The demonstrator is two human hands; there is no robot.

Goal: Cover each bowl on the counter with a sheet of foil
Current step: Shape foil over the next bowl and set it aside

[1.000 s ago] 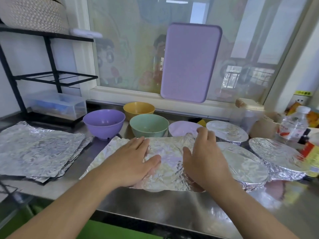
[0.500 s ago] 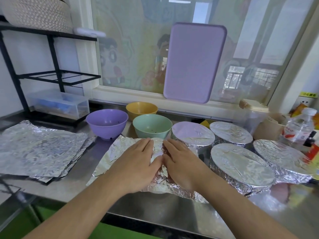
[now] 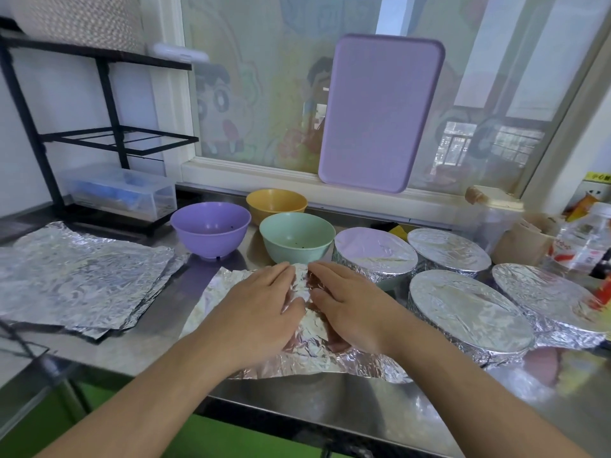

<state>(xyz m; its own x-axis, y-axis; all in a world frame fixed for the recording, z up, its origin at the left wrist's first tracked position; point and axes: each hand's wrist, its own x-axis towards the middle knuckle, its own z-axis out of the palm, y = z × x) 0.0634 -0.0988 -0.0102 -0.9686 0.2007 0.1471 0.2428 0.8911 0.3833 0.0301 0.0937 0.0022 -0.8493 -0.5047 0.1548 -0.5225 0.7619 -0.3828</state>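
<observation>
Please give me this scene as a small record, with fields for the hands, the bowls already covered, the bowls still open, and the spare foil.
left hand: flat on the foil sheet, pressing down
right hand: flat on the same sheet, beside the left
bowl under sheet: hidden, colour cannot be told
covered bowls: four, to the right, e.g.
open bowls: purple bowl, yellow bowl, green bowl
spare foil: foil stack on the counter, left side

Both hands — left hand point(image 3: 261, 305), right hand point(image 3: 350, 305) — press flat on foil sheet point(image 3: 307, 355) over a bowl
</observation>
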